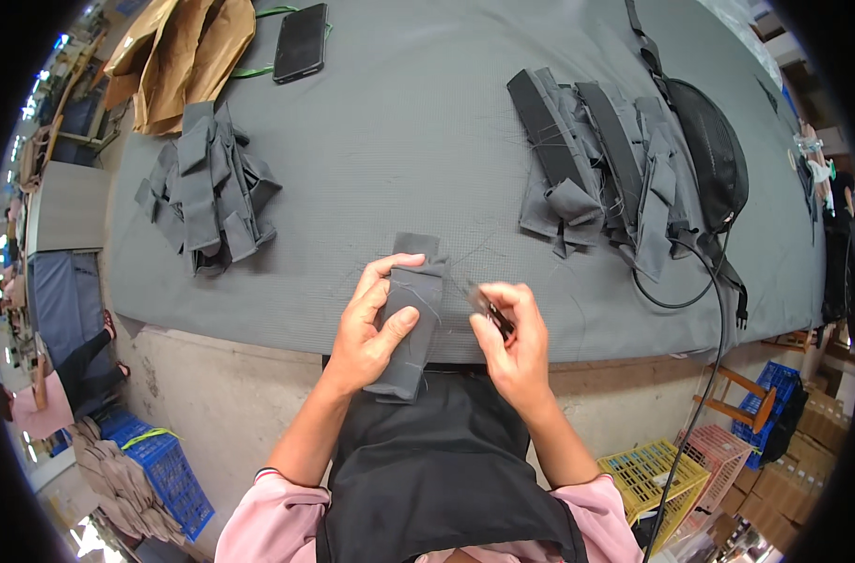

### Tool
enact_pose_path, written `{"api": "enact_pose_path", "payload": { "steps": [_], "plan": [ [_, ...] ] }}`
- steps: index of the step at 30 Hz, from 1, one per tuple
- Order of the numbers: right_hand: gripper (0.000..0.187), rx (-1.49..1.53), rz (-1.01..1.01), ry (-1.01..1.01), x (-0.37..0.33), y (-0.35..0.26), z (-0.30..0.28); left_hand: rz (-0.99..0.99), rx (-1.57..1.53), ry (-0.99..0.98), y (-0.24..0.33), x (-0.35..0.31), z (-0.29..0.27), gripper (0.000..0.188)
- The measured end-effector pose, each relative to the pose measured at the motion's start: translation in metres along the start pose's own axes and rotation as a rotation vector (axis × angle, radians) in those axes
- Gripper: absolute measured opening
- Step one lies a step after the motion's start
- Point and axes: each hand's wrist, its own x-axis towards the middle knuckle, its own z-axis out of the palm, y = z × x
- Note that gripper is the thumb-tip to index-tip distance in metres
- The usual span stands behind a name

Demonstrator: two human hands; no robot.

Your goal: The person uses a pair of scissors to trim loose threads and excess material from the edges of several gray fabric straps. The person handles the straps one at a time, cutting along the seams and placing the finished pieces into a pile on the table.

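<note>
My left hand [373,324] grips a folded dark grey fabric piece [414,314] at the near edge of the grey-covered table [409,141], thumb on top of it. My right hand [514,338] holds small dark thread snips [493,314] right beside the piece's right edge, and loose threads trail from the fabric. One pile of similar grey fabric pieces [207,188] lies on the table's left. A second, larger pile of grey pieces [601,169] lies to the right.
A black phone [301,42] and brown paper [179,56] lie at the far left of the table. A black bag [714,150] with a cable [709,281] sits at the right. Blue [169,469], yellow [648,474] and pink crates stand on the floor.
</note>
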Motion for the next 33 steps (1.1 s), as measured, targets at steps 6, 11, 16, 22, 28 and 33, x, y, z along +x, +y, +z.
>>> {"api": "enact_pose_path", "payload": {
  "steps": [6, 11, 16, 22, 28, 33],
  "plan": [
    [0.031, -0.242, -0.173, -0.024, -0.004, -0.017, -0.008, -0.033, -0.034, -0.05, 0.001, 0.0, 0.0, 0.022],
    [0.028, -0.248, -0.226, -0.029, 0.002, -0.015, -0.006, -0.048, -0.045, -0.051, 0.001, -0.003, -0.002, 0.029],
    [0.022, -0.149, -0.209, -0.068, 0.002, -0.012, -0.006, -0.071, -0.1, -0.143, 0.003, -0.007, -0.01, 0.03],
    [0.021, -0.169, -0.264, -0.007, -0.002, -0.01, -0.007, -0.083, -0.136, -0.113, 0.008, -0.007, -0.005, 0.025],
    [0.022, -0.166, -0.211, -0.06, -0.004, -0.016, -0.01, -0.049, -0.102, -0.143, 0.003, -0.008, -0.007, 0.025],
    [0.023, -0.156, -0.163, -0.081, -0.004, -0.025, -0.01, -0.025, -0.092, -0.161, 0.007, -0.008, -0.004, 0.027]
  ]
}}
